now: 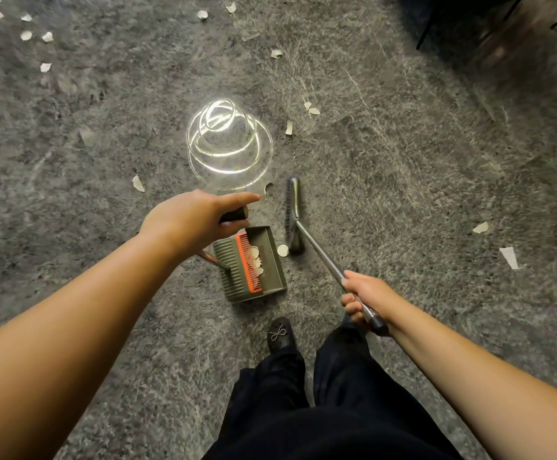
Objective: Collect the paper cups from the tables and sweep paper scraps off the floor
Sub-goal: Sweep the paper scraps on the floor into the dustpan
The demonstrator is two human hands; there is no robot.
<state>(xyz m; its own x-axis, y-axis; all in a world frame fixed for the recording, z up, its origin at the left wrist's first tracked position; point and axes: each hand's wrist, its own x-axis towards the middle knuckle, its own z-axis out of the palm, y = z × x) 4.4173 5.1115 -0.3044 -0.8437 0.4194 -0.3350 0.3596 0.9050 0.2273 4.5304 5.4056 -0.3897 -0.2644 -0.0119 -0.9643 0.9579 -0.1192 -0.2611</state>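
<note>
My left hand point(192, 217) grips the black top of the dustpan's handle point(234, 214). The olive dustpan point(263, 260) with an orange comb stands on the grey floor just below that hand, its mouth facing right, with a few paper scraps point(255, 257) inside. My right hand point(365, 298) holds the metal broom handle point(323, 257). The broom head point(293, 214) rests on the floor right of the dustpan. One round scrap point(283, 250) lies between the broom head and the dustpan's mouth.
Paper scraps lie scattered: several at the top left point(25, 35), some ahead point(313, 109), one point(137, 183) left of a bright light reflection point(229, 144), more at the right point(509, 257). Dark furniture legs point(436, 24) stand at the top right. My shoe point(280, 335) is below the dustpan.
</note>
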